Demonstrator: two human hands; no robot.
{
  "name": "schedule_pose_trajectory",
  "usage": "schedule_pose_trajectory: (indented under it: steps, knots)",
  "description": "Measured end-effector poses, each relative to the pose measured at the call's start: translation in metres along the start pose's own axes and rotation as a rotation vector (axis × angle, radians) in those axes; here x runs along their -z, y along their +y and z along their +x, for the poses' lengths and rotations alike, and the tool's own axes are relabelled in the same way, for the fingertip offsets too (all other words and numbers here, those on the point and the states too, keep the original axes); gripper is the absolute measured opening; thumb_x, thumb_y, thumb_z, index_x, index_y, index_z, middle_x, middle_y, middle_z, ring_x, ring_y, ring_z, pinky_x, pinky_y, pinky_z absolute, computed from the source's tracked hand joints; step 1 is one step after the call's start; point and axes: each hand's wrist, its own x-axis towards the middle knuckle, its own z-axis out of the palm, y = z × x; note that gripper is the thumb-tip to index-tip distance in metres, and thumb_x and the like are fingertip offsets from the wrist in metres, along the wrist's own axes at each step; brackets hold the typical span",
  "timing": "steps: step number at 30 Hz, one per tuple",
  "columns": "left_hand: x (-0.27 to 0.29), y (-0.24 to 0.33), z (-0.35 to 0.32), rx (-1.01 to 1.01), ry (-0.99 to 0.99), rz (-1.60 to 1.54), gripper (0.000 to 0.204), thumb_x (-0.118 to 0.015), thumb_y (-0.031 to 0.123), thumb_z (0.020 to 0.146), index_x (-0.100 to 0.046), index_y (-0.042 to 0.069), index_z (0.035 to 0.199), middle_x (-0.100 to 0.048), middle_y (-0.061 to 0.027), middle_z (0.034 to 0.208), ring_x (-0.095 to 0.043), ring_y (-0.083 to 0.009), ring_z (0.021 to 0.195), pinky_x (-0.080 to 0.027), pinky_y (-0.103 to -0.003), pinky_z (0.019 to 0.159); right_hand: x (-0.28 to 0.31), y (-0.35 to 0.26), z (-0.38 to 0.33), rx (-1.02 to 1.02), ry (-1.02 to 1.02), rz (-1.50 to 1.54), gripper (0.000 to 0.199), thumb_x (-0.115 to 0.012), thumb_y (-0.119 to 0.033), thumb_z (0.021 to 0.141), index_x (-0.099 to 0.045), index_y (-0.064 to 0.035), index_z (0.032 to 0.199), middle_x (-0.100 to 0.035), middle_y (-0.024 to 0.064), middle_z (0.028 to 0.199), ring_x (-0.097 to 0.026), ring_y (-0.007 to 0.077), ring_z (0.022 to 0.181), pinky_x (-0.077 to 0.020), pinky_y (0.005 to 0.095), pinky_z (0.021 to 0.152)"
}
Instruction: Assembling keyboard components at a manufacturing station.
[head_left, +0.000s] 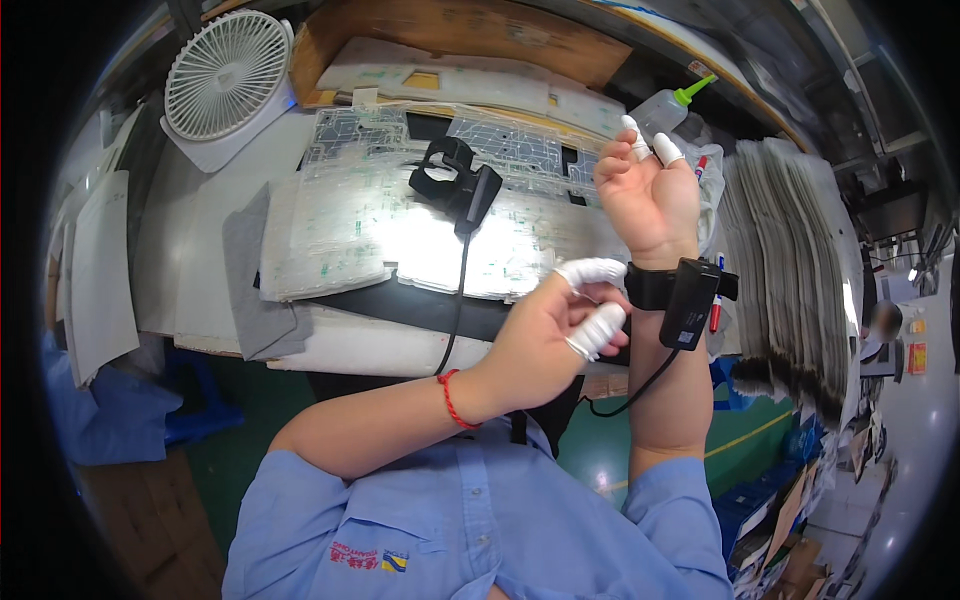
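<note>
My right hand [648,200] is raised palm up at the right of the bench, its fingers loosely bent and apart, holding nothing. A black wrist-worn device [688,305] with a strap [652,287] and cable sits around my right wrist. My left hand [560,335] is beside that strap, index fingertip at its edge, thumb apart and the other fingers curled. White finger cots cover some fingers of both hands, and a red cord bracelet [458,400] circles my left wrist. A second black strapped device [478,198] lies on clear patterned sheets [330,235], its cable running toward me.
A white fan [228,80] stands at the far left. A squeeze bottle [662,112] with a green nozzle is at the back right, near red and blue markers [716,300]. Tall stacks of thin sheets [790,260] fill the right side. A grey cloth [262,290] hangs over the front edge.
</note>
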Motion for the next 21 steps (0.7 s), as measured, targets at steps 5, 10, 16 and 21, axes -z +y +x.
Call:
schedule_pose_trajectory:
  steps: [5, 10, 16, 21]
  knots:
    - [0.004, 0.001, 0.002, 0.01, 0.094, 0.012, 0.034, -0.05, 0.008, 0.095, -0.041, 0.004, 0.127, -0.055, -0.0107, 0.107, -0.059, -0.0146, 0.089, -0.051, -0.028, 0.078, -0.003, -0.002, -0.005, -0.028, -0.033, 0.041, 0.034, -0.034, -0.032, 0.098, -0.046, -0.0013, 0.109, -0.054, 0.0061, 0.089, -0.05, 0.0186, 0.076, -0.0416, 0.0295, 0.065]
    - [-0.004, -0.003, -0.003, -0.023, 0.076, 0.014, 0.043, -0.056, 0.006, 0.091, -0.037, 0.003, 0.13, -0.052, -0.0115, 0.115, -0.057, -0.017, 0.096, -0.05, -0.029, 0.083, -0.007, 0.006, -0.002, 0.066, -0.027, -0.082, 0.034, -0.034, -0.033, 0.098, -0.047, -0.0026, 0.107, -0.054, 0.0045, 0.089, -0.049, 0.0158, 0.076, -0.0404, 0.0281, 0.065]
    - [-0.009, -0.006, 0.004, -0.131, 0.147, 0.232, 0.055, -0.065, 0.008, 0.086, -0.032, 0.0, 0.13, -0.051, -0.0122, 0.117, -0.056, -0.02, 0.107, -0.049, -0.033, 0.088, -0.033, 0.027, -0.015, 1.137, 0.085, -0.876, 0.036, -0.04, -0.025, 0.098, -0.046, -0.0028, 0.126, -0.058, 0.0036, 0.096, -0.051, 0.0107, 0.081, -0.0417, 0.0259, 0.068]
    - [0.006, -0.018, 0.006, -0.102, 0.103, 0.08, 0.046, -0.059, 0.003, 0.089, -0.036, 0.0, 0.129, -0.054, -0.0075, 0.115, -0.054, -0.0154, 0.107, -0.044, -0.031, 0.093, -0.045, 0.032, -0.029, 1.221, -0.142, -0.857, 0.038, -0.039, -0.026, 0.099, -0.045, -0.0004, 0.127, -0.058, 0.0056, 0.096, -0.052, 0.0118, 0.08, -0.0417, 0.0263, 0.067]
